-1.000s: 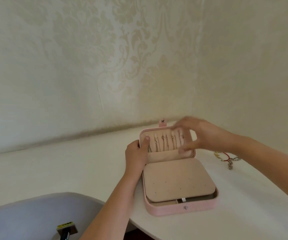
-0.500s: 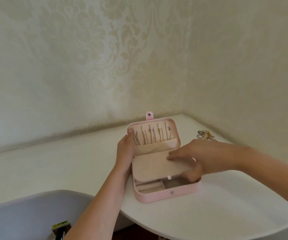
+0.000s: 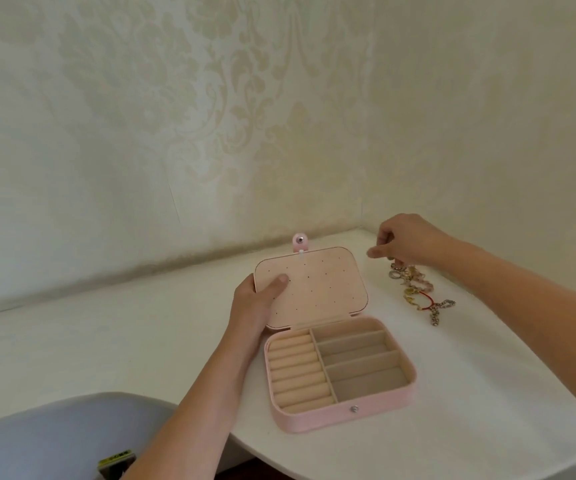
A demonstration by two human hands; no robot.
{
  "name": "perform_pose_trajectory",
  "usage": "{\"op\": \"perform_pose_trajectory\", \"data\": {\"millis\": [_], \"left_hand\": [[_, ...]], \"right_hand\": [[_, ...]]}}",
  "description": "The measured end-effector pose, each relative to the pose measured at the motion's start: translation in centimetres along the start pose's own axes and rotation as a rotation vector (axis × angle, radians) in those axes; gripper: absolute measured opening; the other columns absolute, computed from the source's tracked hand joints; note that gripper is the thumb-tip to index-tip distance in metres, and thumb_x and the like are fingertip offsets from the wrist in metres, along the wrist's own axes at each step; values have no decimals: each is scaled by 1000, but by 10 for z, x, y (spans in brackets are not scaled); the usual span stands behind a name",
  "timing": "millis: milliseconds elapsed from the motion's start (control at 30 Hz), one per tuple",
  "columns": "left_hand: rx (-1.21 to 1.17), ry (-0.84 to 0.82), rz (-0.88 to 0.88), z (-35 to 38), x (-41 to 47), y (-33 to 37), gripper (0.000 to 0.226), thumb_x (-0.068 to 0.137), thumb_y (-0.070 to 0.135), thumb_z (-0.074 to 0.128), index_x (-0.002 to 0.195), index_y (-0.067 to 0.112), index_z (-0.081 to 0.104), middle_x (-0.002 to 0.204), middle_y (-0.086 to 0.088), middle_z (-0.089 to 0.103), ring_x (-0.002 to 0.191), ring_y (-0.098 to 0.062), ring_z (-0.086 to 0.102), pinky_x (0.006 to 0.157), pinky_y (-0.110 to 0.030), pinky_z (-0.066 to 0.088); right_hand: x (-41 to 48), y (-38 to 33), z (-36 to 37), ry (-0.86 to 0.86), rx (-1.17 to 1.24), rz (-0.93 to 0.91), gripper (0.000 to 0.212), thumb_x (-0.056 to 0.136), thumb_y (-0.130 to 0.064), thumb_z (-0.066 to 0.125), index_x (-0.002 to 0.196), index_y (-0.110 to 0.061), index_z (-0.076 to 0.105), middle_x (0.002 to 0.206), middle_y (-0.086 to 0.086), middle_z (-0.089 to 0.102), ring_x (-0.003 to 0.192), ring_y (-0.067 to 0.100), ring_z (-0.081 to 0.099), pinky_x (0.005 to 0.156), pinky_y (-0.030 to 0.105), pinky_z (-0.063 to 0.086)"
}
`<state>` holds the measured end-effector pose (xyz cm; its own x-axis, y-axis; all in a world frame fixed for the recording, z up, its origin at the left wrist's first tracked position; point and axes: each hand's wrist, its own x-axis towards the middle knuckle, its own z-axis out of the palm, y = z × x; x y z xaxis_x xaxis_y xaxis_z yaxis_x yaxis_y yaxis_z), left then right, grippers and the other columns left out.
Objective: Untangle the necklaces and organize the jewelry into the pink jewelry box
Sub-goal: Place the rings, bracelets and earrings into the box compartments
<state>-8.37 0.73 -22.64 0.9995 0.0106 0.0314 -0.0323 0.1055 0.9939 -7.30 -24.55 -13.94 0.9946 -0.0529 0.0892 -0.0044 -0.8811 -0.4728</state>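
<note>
Two hands are at work. My left hand (image 3: 255,303) grips the left edge of the panel (image 3: 321,289), thumb on its face and fingers behind, and holds it upright. My right hand (image 3: 408,244) hovers over the far end of the pile (image 3: 414,289) with its fingers curled. The view is blurred there, so I cannot tell whether it already pinches a piece.

The box (image 3: 342,415) sits open on the table (image 3: 106,341), and the pile lies just to its right, apart from it.

Step in hand, as I judge it: take the first piece from the pile.
- Keep the panel upright so the tray is easy to reach.
- Pinch one loose end or one ring, never a handful.
- Lift slowly. If other pieces rise with it, set it down and free them on the table.

Materials:
- The box has a pink, leather-like shell with rounded corners and a metal snap (image 3: 353,408).
- Its lining looks like soft beige velvet.
- The panel is flat and dotted with pinholes.
- The rolls (image 3: 297,368) are padded ridges for rings.
- The slots (image 3: 359,358) are shallow, straight-walled and hold nothing.
- The pile is a knot of thin gold and silver chains with a red cord through it, which is likely to snag.
</note>
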Motion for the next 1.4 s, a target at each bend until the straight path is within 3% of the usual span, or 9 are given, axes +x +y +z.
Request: {"op": "perform_pose_trajectory", "data": {"millis": [100, 200, 367, 533, 733, 933, 1100, 1300, 1400], "left_hand": [[-30, 10, -5, 0, 3, -3, 22, 88, 20, 66, 109, 14, 67, 102, -6, 73, 92, -25, 70, 82, -41, 56], [-20, 33, 12, 1, 10, -5, 24, 89, 21, 65, 111, 13, 66, 104, -6, 73, 95, -26, 69, 86, -45, 55], [4, 99, 102, 3, 24, -4, 22, 93, 28, 60, 109, 14, 65, 104, -4, 72, 95, -22, 69, 78, -37, 56], [61, 220, 221, 10, 45, 0, 23, 97, 32, 53, 108, 15, 65, 105, -3, 69, 96, -20, 65, 79, -33, 52], [99, 312, 313, 9, 67, 4, 27, 101, 34, 41, 81, 17, 49, 80, 3, 52, 74, -16, 47, 71, -34, 40], [56, 283, 283, 11, 74, 0, 29, 103, 28, 37, 76, 17, 43, 77, 5, 45, 73, -13, 41, 69, -28, 36], [58, 291, 278, 10, 76, -1, 32, 103, 30, 37, 74, 17, 41, 75, 4, 44, 70, -13, 41, 65, -28, 36], [63, 289, 276, 12, 75, -2, 31, 103, 29, 36, 76, 15, 41, 76, 5, 44, 70, -12, 41, 64, -26, 36], [69, 280, 275, 12, 74, -3, 30, 103, 31, 35, 86, 10, 47, 80, 3, 48, 73, -13, 44, 67, -27, 38]], "right_hand": [[3, 26, -10, -64, -104, 90, 12, 82, -12, 73, 73, -10, 65, 62, 3, 64, 54, 13, 59, 56, 22, 45], [1, 49, -14, -89, -143, 158, 13, 80, -3, 71, 74, -15, 69, 75, 1, 66, 67, 12, 59, 61, 21, 45], [-2, 65, -11, -107, -129, 239, 8, 81, -16, 74, 76, -16, 67, 90, 6, 71, 81, 22, 65, 77, 29, 50], [0, 62, 0, -147, -236, 378, 57, 76, -61, 67, 59, -9, 52, 55, 5, 62, 51, 20, 54, 60, 27, 43], [1, 59, 10, -200, -136, 418, 48, 78, -41, 75, 53, -9, 50, 28, -5, 45, 42, 17, 47, 47, 21, 37], [11, 66, 12, -292, -1, 392, 32, 78, -28, 78, 70, -3, 60, 57, 5, 57, 47, 15, 49, 44, 18, 40], [6, 60, 1, -374, -40, 288, 23, 75, -22, 81, 79, -3, 69, 57, 0, 61, 55, 14, 54, 56, 21, 44], [-7, 33, -31, -240, 101, 45, 5, 86, -9, 68, 87, -13, 71, 79, 7, 71, 68, 13, 61, 69, 23, 51], [-11, 11, -43, -178, 181, -62, 8, 87, -9, 66, 89, -14, 72, 73, -1, 70, 62, 6, 62, 62, 17, 49]]}}
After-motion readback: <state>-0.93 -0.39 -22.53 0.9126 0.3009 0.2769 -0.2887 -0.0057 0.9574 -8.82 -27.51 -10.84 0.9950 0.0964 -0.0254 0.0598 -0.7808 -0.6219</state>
